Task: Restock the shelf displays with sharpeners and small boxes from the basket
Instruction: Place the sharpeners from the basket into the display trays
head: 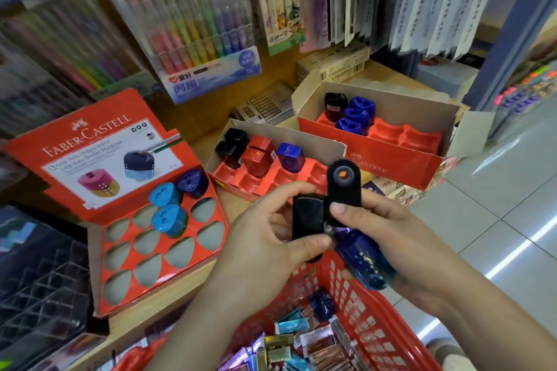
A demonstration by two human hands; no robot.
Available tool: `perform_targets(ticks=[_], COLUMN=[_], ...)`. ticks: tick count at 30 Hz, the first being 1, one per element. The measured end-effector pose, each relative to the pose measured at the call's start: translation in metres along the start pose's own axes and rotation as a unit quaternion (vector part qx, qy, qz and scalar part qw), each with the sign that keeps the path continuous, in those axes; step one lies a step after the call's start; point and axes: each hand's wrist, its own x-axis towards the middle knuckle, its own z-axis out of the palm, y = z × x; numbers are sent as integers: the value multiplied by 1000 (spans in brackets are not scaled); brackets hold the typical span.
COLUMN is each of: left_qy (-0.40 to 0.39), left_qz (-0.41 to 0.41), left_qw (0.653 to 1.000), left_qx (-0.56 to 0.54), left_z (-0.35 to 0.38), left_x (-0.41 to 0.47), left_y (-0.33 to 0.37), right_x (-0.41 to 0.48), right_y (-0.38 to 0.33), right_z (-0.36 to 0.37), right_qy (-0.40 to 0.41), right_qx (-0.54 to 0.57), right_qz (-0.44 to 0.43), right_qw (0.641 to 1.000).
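Observation:
My left hand [265, 235] grips the body of a black sharpener [307, 220]. Its flip-up lid [343, 182] stands upright, pinched by the thumb of my right hand [401, 238]. That right hand also cradles a blue sharpener [366, 259] in the palm. Both hands hover above the red basket [361, 304], which holds several small boxes [301, 346] and one blue sharpener [322, 306]. On the shelf, the left Faber-Castell display [129, 250] holds three sharpeners. The middle display [271, 172] and right display [388, 132] hold several black, red and blue sharpeners.
Packs of coloured pens [196, 24] hang above the shelf. Flat boxes [331, 63] lie behind the right display. A dark wire rack [39, 280] stands at the left. A tiled floor [497, 205] runs along the right of the shelf's wooden edge.

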Motion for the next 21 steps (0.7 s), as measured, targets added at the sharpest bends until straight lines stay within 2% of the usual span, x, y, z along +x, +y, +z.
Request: perform_targets(ticks=[2, 7, 11, 13, 17, 21], left_qy=[9, 55, 227, 283, 296, 280], left_qz=[-1, 23, 38, 38, 51, 53], left_qw=[1000, 995, 967, 946, 922, 916], left_qx=[-15, 81, 113, 152, 245, 283], left_z=[-6, -26, -65, -85, -96, -93], left_x=[1, 2, 23, 39, 66, 80], left_y=[-1, -2, -8, -14, -38, -56], right_x=[0, 2, 2, 3, 3, -1], right_y=[1, 5, 5, 6, 8, 0], right_z=[1, 3, -2, -5, -4, 5], right_qy=[-22, -38, -14, -18, -28, -51], right_qx=[-10, -1, 15, 11, 14, -15], right_qz=[6, 31, 27, 23, 25, 57], right_qw=[1000, 999, 999, 1000, 999, 997])
